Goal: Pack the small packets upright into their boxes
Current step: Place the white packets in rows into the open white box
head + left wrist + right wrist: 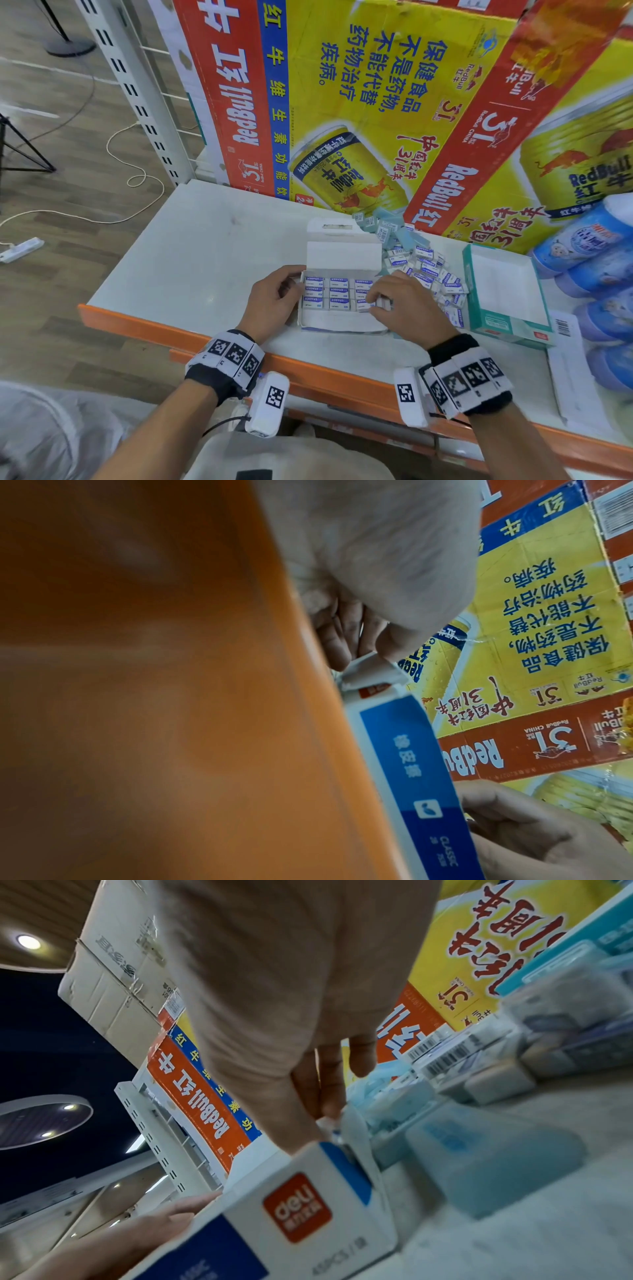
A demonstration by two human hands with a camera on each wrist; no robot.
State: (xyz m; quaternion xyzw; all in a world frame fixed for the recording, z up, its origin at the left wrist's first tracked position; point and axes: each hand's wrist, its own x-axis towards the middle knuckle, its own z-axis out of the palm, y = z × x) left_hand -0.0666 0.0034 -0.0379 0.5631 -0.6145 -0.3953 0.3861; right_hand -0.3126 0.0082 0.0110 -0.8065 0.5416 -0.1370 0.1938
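Currently one small white-and-blue eraser packet [371, 304] is pinched upright by the right hand [407, 308] at the open white cardboard box's [342, 325] right near row, while the left hand [270, 301] grips the box's left wall.

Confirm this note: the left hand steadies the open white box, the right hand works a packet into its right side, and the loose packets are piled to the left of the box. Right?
Not quite. The loose packets are piled to the right of the open white box, behind the right hand, as the head view shows. The left hand does steady the box.
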